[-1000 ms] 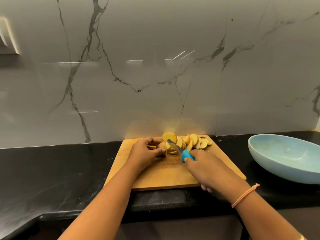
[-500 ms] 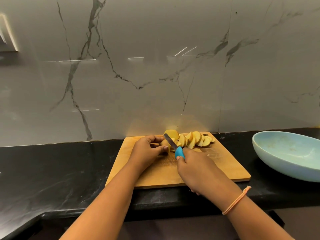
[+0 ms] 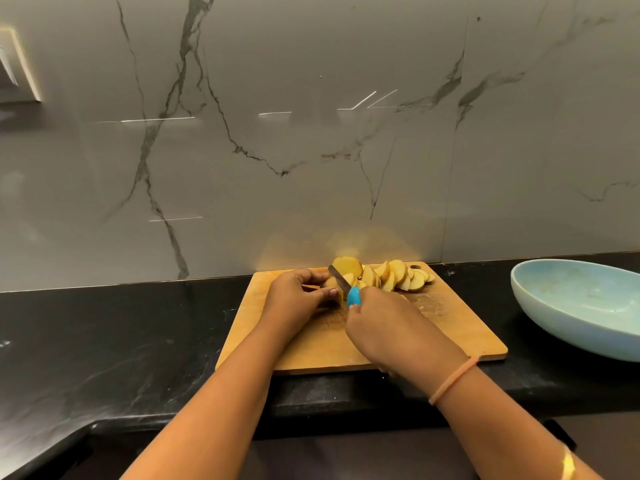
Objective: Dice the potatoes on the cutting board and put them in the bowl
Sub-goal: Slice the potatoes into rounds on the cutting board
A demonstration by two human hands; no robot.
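Observation:
A wooden cutting board lies on the black counter. Several yellow potato slices are fanned along its far edge. My left hand curls its fingers round a potato piece at the board's far middle. My right hand grips a knife by its blue handle. The blade slants up and left into the potato piece, just right of my left fingertips. A pale blue bowl stands to the right of the board, with no potato visible inside it.
The black counter stretches left of the board and ends at a front edge just below my wrists. A grey marble wall rises right behind the board. A light fixture is mounted on the wall at far left.
My right hand and the knife have shifted left, toward my left hand, and the blade now sits against the held piece. My left hand keeps its hold.

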